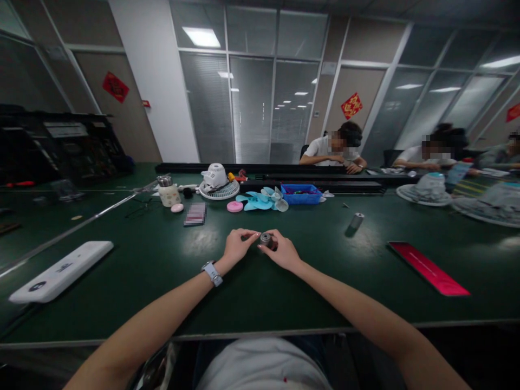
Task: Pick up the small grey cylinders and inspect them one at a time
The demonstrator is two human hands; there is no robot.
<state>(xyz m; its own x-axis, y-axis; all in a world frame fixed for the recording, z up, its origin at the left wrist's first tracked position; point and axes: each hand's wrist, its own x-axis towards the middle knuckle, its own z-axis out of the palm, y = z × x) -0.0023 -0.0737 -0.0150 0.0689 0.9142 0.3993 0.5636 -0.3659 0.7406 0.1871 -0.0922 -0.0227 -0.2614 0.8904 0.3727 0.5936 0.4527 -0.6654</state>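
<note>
The green tabletop [162,281] is matte and smooth; a white flat case [60,271] and a glossy red strip [428,268] lie well apart on it. At mid-table, the right hand [284,252] pinches a small metal cylinder [266,239], and the left hand [238,246] has fingertips closed beside it. The cylinder looks rigid, dense, slick; best held by its round sides.

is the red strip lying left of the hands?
No, the red strip lies on the table to the right of both hands; the white bar is on the left.
</note>
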